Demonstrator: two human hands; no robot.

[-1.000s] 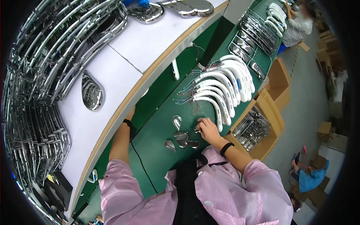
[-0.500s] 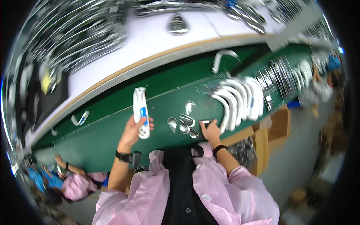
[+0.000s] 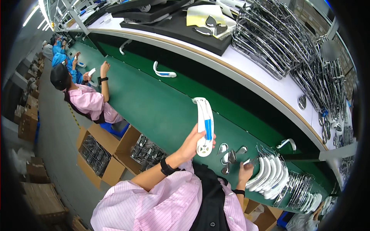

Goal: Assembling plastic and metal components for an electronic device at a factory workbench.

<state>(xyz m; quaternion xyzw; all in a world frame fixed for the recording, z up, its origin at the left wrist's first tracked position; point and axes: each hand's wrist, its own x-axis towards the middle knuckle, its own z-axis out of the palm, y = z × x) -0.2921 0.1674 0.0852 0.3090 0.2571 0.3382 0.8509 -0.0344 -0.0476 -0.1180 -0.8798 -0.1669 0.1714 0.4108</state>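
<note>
My left hand (image 3: 191,143) is closed around the lower part of a white curved plastic arm (image 3: 203,115), which has a blue strip along its middle and a round end near my fingers. The arm is raised over the green table (image 3: 154,111). To the right, my right hand (image 3: 246,172) has its fingers closed on a small shiny metal piece (image 3: 246,162), partly hidden by them. Between my hands lie several small spoon-shaped chrome covers (image 3: 232,156). Right beside my right hand, a row of white curved arms (image 3: 269,175) rests on the table.
Bundles of chrome wire frames (image 3: 266,38) fill the white shelf (image 3: 269,92) above the table. More wire frames (image 3: 300,188) stand at the far right. Open cardboard boxes (image 3: 98,154) sit below at left. A co-worker in pink (image 3: 86,98) works farther along the table.
My view has swung to the left, bringing co-workers and boxes into sight. The white arm stays in my left hand, and my right hand still grips a small piece beside the row.
</note>
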